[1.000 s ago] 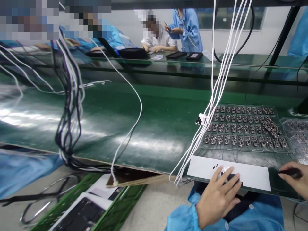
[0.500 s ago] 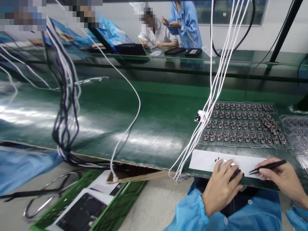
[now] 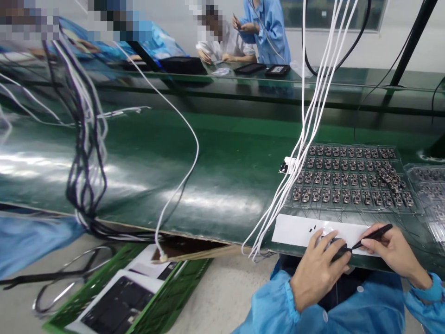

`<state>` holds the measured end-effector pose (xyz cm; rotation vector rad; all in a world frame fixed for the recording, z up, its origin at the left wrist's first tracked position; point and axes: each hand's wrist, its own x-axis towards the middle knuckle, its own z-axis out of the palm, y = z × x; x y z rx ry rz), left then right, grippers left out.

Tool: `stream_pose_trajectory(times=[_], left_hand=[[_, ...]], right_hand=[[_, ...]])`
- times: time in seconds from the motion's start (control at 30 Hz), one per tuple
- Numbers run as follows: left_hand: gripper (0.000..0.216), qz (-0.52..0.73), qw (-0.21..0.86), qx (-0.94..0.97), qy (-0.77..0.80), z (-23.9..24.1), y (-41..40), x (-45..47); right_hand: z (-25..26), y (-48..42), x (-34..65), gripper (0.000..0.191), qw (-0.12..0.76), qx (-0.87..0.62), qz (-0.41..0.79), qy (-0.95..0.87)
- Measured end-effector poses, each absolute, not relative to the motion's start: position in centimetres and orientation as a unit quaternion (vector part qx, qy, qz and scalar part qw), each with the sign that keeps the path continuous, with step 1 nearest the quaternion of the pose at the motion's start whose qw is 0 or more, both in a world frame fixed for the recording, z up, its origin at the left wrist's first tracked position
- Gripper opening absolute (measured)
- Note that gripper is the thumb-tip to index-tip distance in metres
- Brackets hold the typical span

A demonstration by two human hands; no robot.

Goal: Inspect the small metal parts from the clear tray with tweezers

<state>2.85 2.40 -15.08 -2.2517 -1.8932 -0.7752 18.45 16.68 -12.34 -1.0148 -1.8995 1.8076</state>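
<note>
L hand (image 3: 318, 273) was spread over the black pc. (image 3: 347, 247) on the white sheet (image 3: 292, 229) — R hand (image 3: 395, 254) pinched the tweezers (image 3: 378, 233), tip near its end. Firm hold w/ light tip prob. suited best.

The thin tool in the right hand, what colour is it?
The thin tool is black; the head view shows it best.

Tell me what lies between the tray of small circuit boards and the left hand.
In the head view, between the tray and the left hand lie thin wires on the green tabletop, then the white sheet bearing two small black pieces.
</note>
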Motion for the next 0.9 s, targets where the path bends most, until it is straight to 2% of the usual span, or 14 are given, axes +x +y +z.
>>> stream_pose_trajectory(times=[0.37,0.57,0.9], left_hand=[[0.021,-0.254,0.035,-0.732,-0.631,-15.07,2.44,2.98],[0.020,-0.255,0.026,-0.731,-0.632,-15.05,2.42,2.97],[0.020,-0.270,0.029,-0.726,-0.632,-15.05,2.41,3.02]], right_hand=[[-12.60,16.69,18.38,0.027,0.153,-0.382,0.651,-0.638],[-12.13,16.85,18.14,0.021,0.136,-0.368,0.640,-0.661],[-12.19,16.62,18.08,0.023,0.162,-0.378,0.663,-0.625]])
